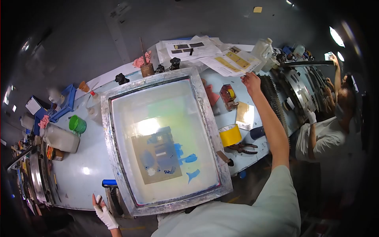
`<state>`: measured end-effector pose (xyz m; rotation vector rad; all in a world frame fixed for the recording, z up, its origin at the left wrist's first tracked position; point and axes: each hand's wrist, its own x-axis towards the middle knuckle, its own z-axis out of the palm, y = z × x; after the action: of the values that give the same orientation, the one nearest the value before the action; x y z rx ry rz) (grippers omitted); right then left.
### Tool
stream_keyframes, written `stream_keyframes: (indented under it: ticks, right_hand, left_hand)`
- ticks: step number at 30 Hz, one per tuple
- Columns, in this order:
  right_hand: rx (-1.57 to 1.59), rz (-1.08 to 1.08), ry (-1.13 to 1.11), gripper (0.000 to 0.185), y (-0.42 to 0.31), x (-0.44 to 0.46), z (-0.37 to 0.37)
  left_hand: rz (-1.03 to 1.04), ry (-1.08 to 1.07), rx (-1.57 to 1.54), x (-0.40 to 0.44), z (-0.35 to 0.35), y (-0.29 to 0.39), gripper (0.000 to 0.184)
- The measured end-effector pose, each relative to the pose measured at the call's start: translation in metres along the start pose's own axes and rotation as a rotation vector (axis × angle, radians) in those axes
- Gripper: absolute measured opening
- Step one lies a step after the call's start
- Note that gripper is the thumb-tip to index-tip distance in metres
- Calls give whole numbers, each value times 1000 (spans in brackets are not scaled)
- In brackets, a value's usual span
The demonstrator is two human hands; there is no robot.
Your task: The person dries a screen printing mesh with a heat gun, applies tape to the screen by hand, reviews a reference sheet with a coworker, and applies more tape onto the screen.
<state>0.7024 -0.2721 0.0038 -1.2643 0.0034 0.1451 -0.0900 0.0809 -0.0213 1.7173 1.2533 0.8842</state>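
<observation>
My right hand [251, 83] reaches to the back of the table, its fingers closed on the lower corner of a printed sheet [230, 61] with yellow blocks. My left hand [103, 213], in a white glove with bare fingertips, is at the front left edge beside a blue-topped tool [109, 183]; its fingers are apart and I make out nothing held. Between my hands lies a metal-framed screen [106, 130] with a pale mesh. A grey-brown rectangle [156, 158] and blue patches [191, 158] show on the mesh.
Right of the frame are yellow tape [230, 135], a red tape dispenser [228, 97] and pliers [242, 148]. At left stand a green cup [77, 124] and a white jug [60, 137]. Another person [329, 132] works at the far right beside racked blades.
</observation>
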Motion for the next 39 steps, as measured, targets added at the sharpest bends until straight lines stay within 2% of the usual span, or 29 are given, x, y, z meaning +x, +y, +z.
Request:
stream_keyframes:
  ticks: [5, 9, 13, 15, 19, 21, 23, 25, 30, 33, 39]
  right_hand:
    - [33, -116, -8, 19, -56, -92, -36]
    - [61, -148, -34, 25, -98, -197, -7]
    - [-11, -64, -232, 27, -102, -280, 25]
    - [-18, -21, -339, 25, -94, -320, 47]
    - [-40, 115, -640, 28, -72, -372, 75]
    - [-93, 171, -713, 28, -57, -395, 91]
    - [-184, 162, -783, 26, -49, -412, 105]
    - [-246, 178, -833, 24, -54, -402, 97]
    - [-254, 204, -828, 24, -40, -403, 111]
    - [-239, 231, -855, 24, -37, -402, 118]
    - [-268, 253, -850, 30, -30, -408, 130]
  left_hand:
    - [55, 14, -87, 2, 2, 33, 45]
    - [110, -31, -143, 0, 33, 101, 43]
    - [201, -323, -340, 6, 70, 155, 44]
    - [213, -494, -417, 3, 93, 192, 54]
    - [-69, -981, -778, 13, 113, 203, 78]
    - [-205, -987, -869, 3, 109, 195, 76]
    - [-267, -898, -739, -6, 99, 188, 59]
    - [-330, -882, -625, -27, 102, 202, 51]
    - [-246, -770, -540, -51, 91, 187, 50]
    - [-320, -736, -603, -62, 88, 178, 48]
    - [-338, -629, -651, -71, 84, 158, 35]
